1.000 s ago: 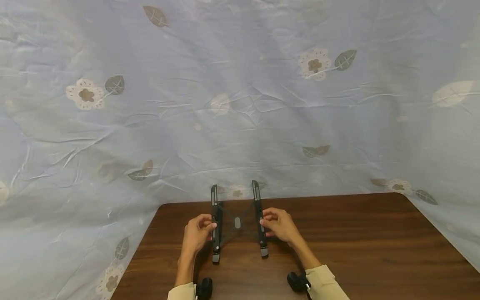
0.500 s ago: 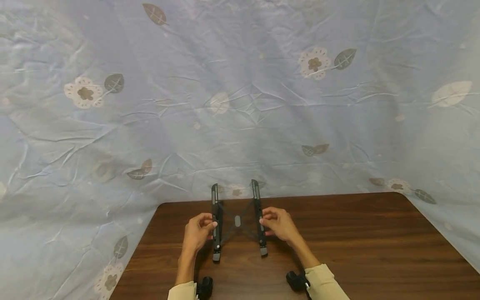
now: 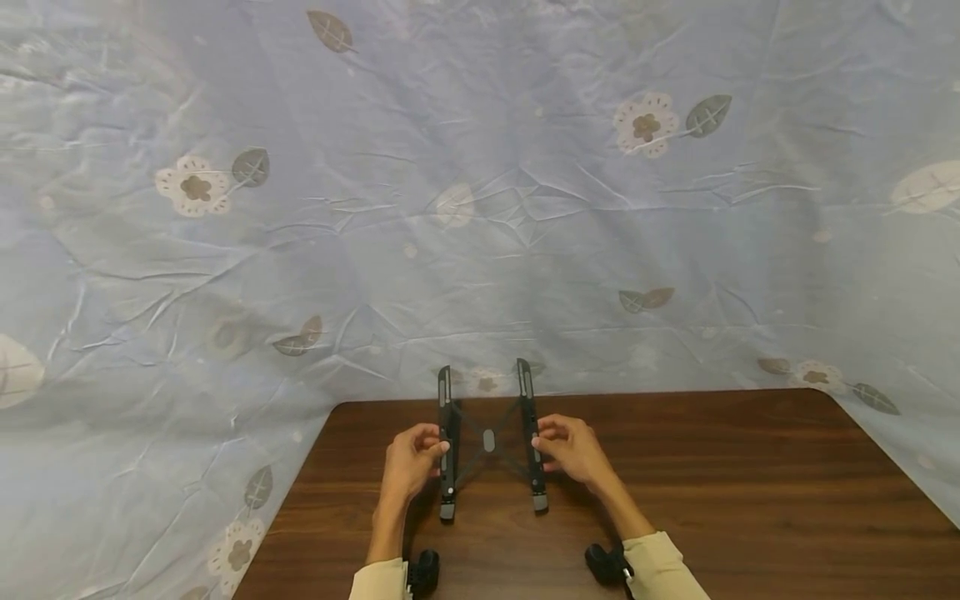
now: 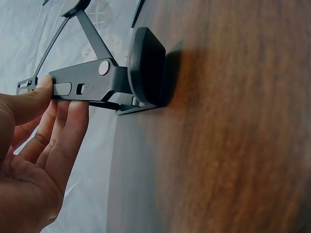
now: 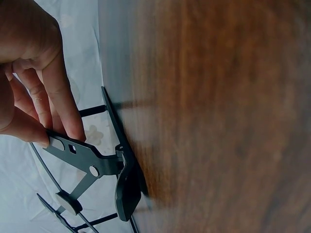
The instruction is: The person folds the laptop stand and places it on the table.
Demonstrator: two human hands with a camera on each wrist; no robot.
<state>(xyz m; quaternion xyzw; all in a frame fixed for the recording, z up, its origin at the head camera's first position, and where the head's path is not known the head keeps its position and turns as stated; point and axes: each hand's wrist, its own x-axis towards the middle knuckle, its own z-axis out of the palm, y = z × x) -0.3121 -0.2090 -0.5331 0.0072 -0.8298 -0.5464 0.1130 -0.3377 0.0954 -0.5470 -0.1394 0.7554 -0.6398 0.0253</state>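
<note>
A black folding laptop stand (image 3: 489,441) stands open on the table, its two side rails joined by thin crossed bars with an oval grey hub in the middle. My left hand (image 3: 405,465) pinches the left rail (image 3: 446,475), thumb on top and fingers beneath, as the left wrist view shows. On the other side my right hand (image 3: 576,450) holds the right rail (image 3: 537,479) the same way. Grey pads line the rails, and an upturned front lip (image 4: 147,65) shows near the table in the left wrist view. Its counterpart lip (image 5: 128,189) appears in the right wrist view.
The brown wood-grain table (image 3: 712,475) extends to the right and in front of the stand. Behind and to the left hangs a pale blue-grey cloth (image 3: 480,275) printed with flowers and leaves. Each wrist wears a small black camera, such as the right one (image 3: 604,565).
The whole head view has shifted slightly, so stand, hands and cloth all sit a bit further right. Both hands keep their hold on the rails, and the stand's shape looks the same.
</note>
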